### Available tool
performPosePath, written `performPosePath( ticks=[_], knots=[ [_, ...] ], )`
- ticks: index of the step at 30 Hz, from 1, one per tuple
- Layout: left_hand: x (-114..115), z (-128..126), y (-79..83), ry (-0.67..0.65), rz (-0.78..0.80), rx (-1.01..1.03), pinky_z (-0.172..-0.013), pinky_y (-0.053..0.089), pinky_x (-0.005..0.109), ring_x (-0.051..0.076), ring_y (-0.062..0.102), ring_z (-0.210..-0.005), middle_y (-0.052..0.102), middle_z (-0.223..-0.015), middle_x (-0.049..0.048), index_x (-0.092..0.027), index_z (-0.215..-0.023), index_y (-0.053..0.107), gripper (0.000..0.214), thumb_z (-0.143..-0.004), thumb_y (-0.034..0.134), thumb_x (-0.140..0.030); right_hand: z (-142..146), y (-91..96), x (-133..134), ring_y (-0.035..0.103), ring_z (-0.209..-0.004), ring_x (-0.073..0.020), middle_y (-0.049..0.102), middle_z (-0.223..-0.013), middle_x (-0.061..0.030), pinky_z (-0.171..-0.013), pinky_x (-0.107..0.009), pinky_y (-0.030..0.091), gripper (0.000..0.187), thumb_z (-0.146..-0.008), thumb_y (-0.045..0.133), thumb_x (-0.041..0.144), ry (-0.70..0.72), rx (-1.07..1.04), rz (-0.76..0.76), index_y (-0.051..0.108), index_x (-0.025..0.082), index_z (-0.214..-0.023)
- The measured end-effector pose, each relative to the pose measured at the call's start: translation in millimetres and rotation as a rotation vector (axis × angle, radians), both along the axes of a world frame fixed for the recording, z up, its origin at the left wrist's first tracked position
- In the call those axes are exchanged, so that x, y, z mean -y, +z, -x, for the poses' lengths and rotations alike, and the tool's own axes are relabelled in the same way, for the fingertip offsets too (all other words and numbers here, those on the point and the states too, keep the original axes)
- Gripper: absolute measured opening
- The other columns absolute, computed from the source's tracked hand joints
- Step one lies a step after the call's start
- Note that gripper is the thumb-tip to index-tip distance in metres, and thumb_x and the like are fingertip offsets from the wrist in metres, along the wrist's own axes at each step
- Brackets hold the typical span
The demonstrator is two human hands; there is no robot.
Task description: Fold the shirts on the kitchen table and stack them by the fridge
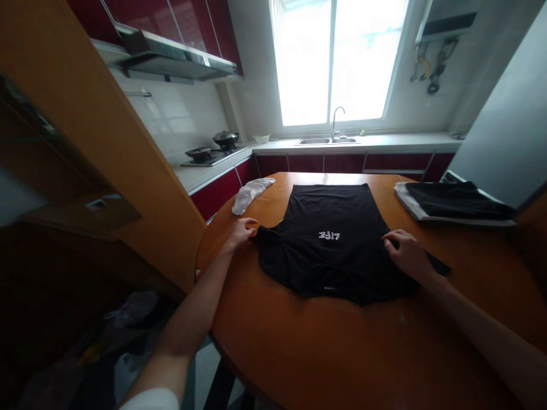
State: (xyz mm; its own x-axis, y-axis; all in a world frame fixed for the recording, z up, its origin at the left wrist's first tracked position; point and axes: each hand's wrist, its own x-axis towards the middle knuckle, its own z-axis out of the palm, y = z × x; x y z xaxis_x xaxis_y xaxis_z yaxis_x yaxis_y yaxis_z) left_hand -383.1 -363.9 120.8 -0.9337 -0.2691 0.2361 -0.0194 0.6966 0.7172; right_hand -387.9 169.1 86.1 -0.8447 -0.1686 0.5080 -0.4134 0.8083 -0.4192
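Note:
A black T-shirt with small white lettering lies spread flat on a round orange wooden table, its collar end toward me. My left hand pinches the shirt's left sleeve edge, fingers closed on the fabric. My right hand rests on the shirt's right side near the other sleeve, fingers curled and gripping the cloth.
A crumpled white cloth lies at the table's far left. A stack of folded dark and white garments sits at the far right. Behind are a kitchen counter with a sink, a stove and a bright window. An orange cabinet panel stands close on the left.

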Motion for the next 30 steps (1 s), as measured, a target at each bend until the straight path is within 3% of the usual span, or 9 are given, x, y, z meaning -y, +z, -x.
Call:
performPosePath(
  ticks=[4, 8, 10, 15, 17, 21, 24, 28, 30],
  knots=[
    [-18, -12, 12.3, -0.016, 0.085, -0.15, -0.084, 0.054, 0.032, 0.02, 0.068, -0.086, 0.071, -0.112, 0.0102, -0.016, -0.106, 0.072, 0.031, -0.082, 0.063, -0.034, 0, 0.7, 1, 0.064, -0.096, -0.0283, 0.07, -0.1, -0.0114, -0.092, -0.043, 0.048, 0.022, -0.089, 0.05, 0.029, 0.006, -0.019, -0.012, 0.07, 0.02, -0.089],
    [-43, -30, 16.6, -0.486, 0.168, 0.058, -0.069, 0.05, 0.026, 0.019, 0.064, -0.075, 0.072, -0.085, 0.004, -0.019, -0.091, 0.075, 0.034, -0.085, 0.063, -0.05, -3, 1.2, 4, 0.064, -0.096, -0.0276, 0.069, -0.1, -0.0103, -0.092, -0.042, 0.049, 0.021, -0.089, 0.05, 0.029, 0.061, -0.009, -0.012, 0.07, 0.021, -0.09],
    [-43, -34, 15.7, -0.57, 0.203, 0.233, -0.058, 0.044, 0.025, 0.018, 0.06, -0.063, 0.068, -0.069, 0.0019, -0.019, -0.076, 0.073, 0.039, -0.083, 0.063, -0.057, -4, -0.2, 6, 0.064, -0.097, -0.0272, 0.069, -0.1, -0.0101, -0.092, -0.042, 0.049, 0.021, -0.09, 0.051, 0.028, 0.098, 0.0, -0.007, 0.07, 0.021, -0.091],
    [-27, -35, 17.5, -0.252, 0.42, 0.333, -0.056, 0.039, 0.027, 0.019, 0.057, -0.056, 0.062, -0.058, 0.0038, -0.022, -0.057, 0.064, 0.042, -0.085, 0.06, -0.053, -3, -4.5, 7, 0.063, -0.099, -0.0267, 0.068, -0.101, -0.0096, -0.094, -0.042, 0.048, 0.021, -0.088, 0.052, 0.02, 0.129, 0.009, -0.014, 0.071, 0.02, -0.095],
    [-37, -38, 21.5, -0.269, 0.451, 0.216, -0.061, 0.041, 0.027, 0.02, 0.06, -0.064, 0.065, -0.068, 0.0049, -0.022, -0.068, 0.069, 0.034, -0.087, 0.06, -0.049, -5, -0.9, 10, 0.062, -0.099, -0.0262, 0.068, -0.1, -0.0089, -0.094, -0.042, 0.048, 0.021, -0.088, 0.053, 0.018, 0.189, 0.025, -0.022, 0.072, 0.021, -0.095],
    [-91, -59, 30.7, -0.779, 0.297, 0.07, -0.07, 0.047, 0.026, 0.017, 0.061, -0.075, 0.066, -0.089, 0.0054, -0.018, -0.098, 0.071, 0.033, -0.09, 0.064, -0.049, -30, 20.7, 21, 0.063, -0.09, -0.0213, 0.066, -0.095, -0.0056, -0.085, -0.035, 0.05, 0.015, -0.091, 0.058, 0.025, 0.529, 0.196, -0.036, 0.073, 0.022, -0.091],
    [-134, -82, 32.4, -1.136, 0.319, 0.06, -0.081, 0.049, 0.027, 0.018, 0.064, -0.089, 0.066, -0.101, 0.0058, -0.021, -0.107, 0.072, 0.032, -0.089, 0.069, -0.049, -61, 38.7, 38, 0.062, -0.085, -0.0169, 0.065, -0.095, -0.0034, -0.078, -0.029, 0.05, 0.017, -0.092, 0.064, 0.035, 0.772, 0.388, -0.056, 0.074, 0.021, -0.094],
    [-168, -99, 21.0, -1.229, 0.557, -0.091, -0.096, 0.046, 0.034, 0.021, 0.063, -0.099, 0.067, -0.102, 0.005, -0.025, -0.112, 0.069, 0.031, -0.088, 0.073, -0.044, -91, 48.2, 59, 0.059, -0.101, -0.022, 0.063, -0.104, -0.004, -0.092, -0.035, 0.047, 0.026, -0.08, 0.08, 0.038, 0.843, 0.358, -0.244, 0.072, 0.024, -0.1],
    [-175, -102, 13.4, -1.195, 0.65, -0.156, -0.093, 0.046, 0.033, 0.02, 0.063, -0.095, 0.066, -0.097, 0.0043, -0.023, -0.107, 0.067, 0.017, -0.093, 0.065, -0.033, -96, 48.1, 63, 0.057, -0.103, -0.0226, 0.063, -0.103, -0.0045, -0.096, -0.037, 0.045, 0.016, -0.085, 0.075, 0.031, 0.809, 0.298, -0.323, 0.07, 0.023, -0.098]
  ],
)
